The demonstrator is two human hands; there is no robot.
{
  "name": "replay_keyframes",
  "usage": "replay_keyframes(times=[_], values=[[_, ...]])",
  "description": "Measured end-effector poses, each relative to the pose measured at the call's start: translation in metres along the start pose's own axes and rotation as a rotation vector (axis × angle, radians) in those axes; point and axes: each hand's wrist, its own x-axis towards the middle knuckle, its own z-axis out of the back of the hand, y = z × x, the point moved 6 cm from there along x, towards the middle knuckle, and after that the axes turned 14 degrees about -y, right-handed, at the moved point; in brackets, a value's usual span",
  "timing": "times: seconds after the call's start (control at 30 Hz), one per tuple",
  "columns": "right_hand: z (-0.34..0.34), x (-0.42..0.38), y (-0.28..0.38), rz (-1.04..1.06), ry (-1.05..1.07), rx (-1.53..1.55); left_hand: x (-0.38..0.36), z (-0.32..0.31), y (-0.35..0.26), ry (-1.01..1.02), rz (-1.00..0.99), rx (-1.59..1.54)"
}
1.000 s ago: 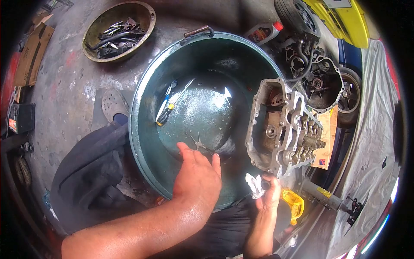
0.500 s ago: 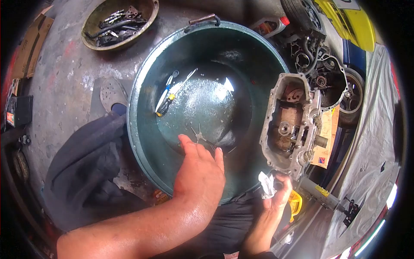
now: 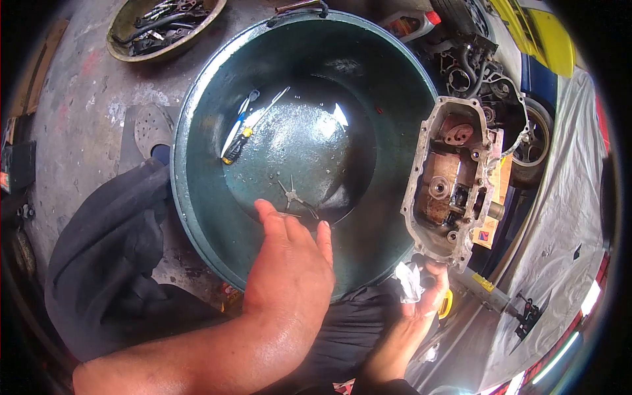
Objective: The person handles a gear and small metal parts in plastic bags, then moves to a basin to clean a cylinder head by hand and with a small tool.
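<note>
My left hand [image 3: 289, 263] reaches over the green tub [image 3: 181, 191], back up and fingers apart, with nothing visible in it. Just beyond its fingertips a small star-shaped metal piece [image 3: 291, 195] lies in the tub. A yellow-and-black screwdriver [image 3: 237, 146] and other slim tools rest at the tub's left side. My right hand [image 3: 424, 296] is under the near end of a metal housing [image 3: 411, 207], with crumpled white paper [image 3: 409, 282] in its grip. The housing tilts beside the tub's right rim, its open cavity facing me. Some right fingertips are hidden behind it.
A basin [image 3: 118, 49] of metal parts stands at the upper left. Beyond the tub are a red-capped bottle [image 3: 409, 26], a larger engine part [image 3: 507, 99] and a wheel [image 3: 536, 138]. A grey cover [image 3: 559, 224] hangs at the right. A shoe [image 3: 153, 131] is left of the tub.
The tub, its tools and my left hand appear farther left and slightly higher as the view shifts. The housing has tilted slightly, and my right hand stays at its near end.
</note>
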Motion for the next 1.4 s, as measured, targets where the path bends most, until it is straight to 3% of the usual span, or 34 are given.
replay_keyframes(times=[0.33, 0.43, 0.97, 1.4], values=[[-0.002, -0.002, -0.005, -0.043, -0.028, -0.016, 0.000, 0.002, 0.000, 0.020, -0.017, -0.023], [-0.002, -0.006, -0.002, 0.040, -0.147, -0.067, 0.000, 0.003, 0.001, 0.034, -0.021, -0.021], [0.005, 0.006, 0.011, 0.084, -0.023, 0.055, -0.003, 0.000, 0.000, -0.013, -0.003, -0.016], [0.003, 0.003, 0.004, 0.079, -0.146, -0.020, -0.002, 0.007, 0.002, -0.005, -0.001, -0.030]])
